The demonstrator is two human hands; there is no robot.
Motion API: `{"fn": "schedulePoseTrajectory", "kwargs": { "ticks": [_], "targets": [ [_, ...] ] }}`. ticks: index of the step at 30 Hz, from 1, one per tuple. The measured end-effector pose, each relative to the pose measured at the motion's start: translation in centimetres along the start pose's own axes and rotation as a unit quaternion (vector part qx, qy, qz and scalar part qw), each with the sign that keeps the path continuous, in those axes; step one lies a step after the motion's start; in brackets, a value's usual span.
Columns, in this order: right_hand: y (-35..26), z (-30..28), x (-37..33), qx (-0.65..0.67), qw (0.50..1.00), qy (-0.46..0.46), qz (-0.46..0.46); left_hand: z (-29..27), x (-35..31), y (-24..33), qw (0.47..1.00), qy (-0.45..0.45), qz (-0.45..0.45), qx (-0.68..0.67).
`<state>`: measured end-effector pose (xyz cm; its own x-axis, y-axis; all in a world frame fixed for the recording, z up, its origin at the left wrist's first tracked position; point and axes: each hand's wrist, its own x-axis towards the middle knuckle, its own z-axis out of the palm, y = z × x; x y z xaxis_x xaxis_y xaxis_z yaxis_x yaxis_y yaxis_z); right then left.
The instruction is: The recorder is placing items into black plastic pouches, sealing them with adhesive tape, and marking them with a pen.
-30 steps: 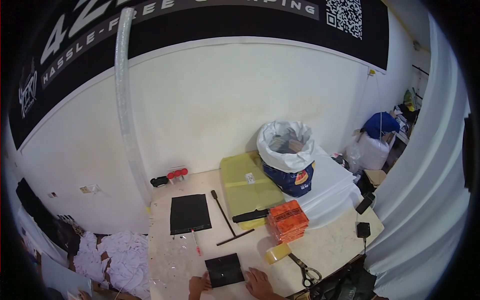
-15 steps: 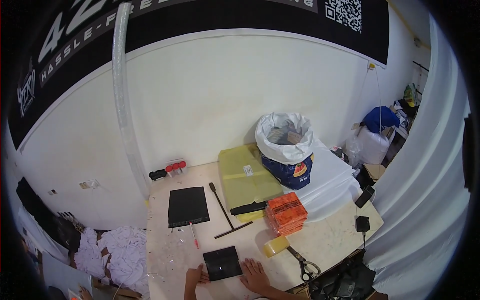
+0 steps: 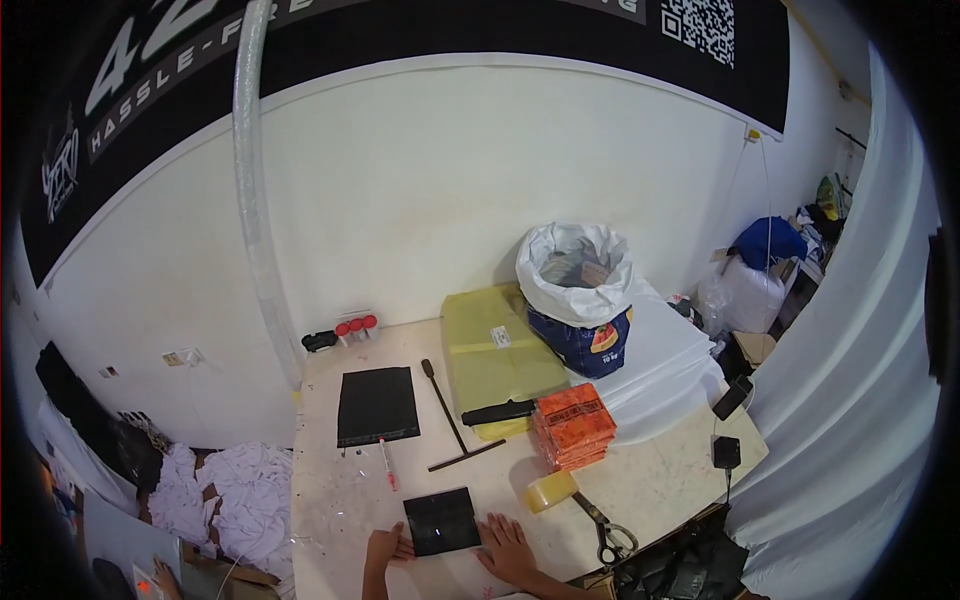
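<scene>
A small black plastic packet (image 3: pixel 442 522), with a fold line across it and a shiny spot, lies flat on the near part of the table (image 3: pixel 340 560). My left hand (image 3: pixel 388 545) rests at its left edge, fingers stretched out toward it. On its other side my right hand (image 3: pixel 507 549) lies flat on the tabletop, fingers spread, the tips by the packet's right edge. Neither hand grips anything. A larger black mailer bag (image 3: pixel 378 406) is farther back on the left, with a red-and-white pen (image 3: pixel 388 466) below it. Right of that lies a dark T-shaped metal rod (image 3: pixel 446 415).
Orange boxes (image 3: pixel 574 427) are stacked right of centre, beside a black roll (image 3: pixel 498 412). A tape roll (image 3: pixel 552 492) and scissors (image 3: pixel 614 540) sit near the right edge. Behind stand yellow packaging (image 3: pixel 500 345), a white-and-blue sack (image 3: pixel 575 300) and white sheets (image 3: pixel 655 370). Another person's hand (image 3: pixel 166 578) shows lower left.
The whole view has shifted slightly. Both hands stay beside the black packet, with the left fingers a little higher along its left edge; the packet still lies flat.
</scene>
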<state>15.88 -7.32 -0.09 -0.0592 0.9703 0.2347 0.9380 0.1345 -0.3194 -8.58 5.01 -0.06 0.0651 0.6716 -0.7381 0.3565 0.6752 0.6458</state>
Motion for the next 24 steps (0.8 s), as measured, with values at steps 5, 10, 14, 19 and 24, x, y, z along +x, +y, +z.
{"fn": "schedulePoseTrajectory", "kwargs": {
  "ticks": [5, 10, 14, 19, 24],
  "targets": [
    [-0.7, -1.1, 0.1, 0.035, 0.999, -0.013, 0.006, 0.2, -1.2, 0.5, 1.0, 0.012, 0.004, -0.004],
    [0.7, 0.2, -0.3, 0.035, 0.999, -0.016, 0.002, -0.2, -2.1, 1.2, 0.977, 0.045, 0.02, 0.206],
    [0.9, 0.2, -0.2, 0.029, 0.999, -0.027, 0.001, 0.2, -4.5, 5.2, 0.904, 0.305, 0.21, 0.215],
    [0.7, 0.5, -0.2, 0.017, 0.999, -0.048, 0.011, -2.0, -9.5, 11.2, 0.708, 0.591, 0.384, -0.044],
    [0.6, 0.7, -0.7, 0.014, 0.999, -0.05, -0.006, -1.1, -12.7, 12.1, 0.605, 0.621, 0.495, -0.058]
  ]
}}
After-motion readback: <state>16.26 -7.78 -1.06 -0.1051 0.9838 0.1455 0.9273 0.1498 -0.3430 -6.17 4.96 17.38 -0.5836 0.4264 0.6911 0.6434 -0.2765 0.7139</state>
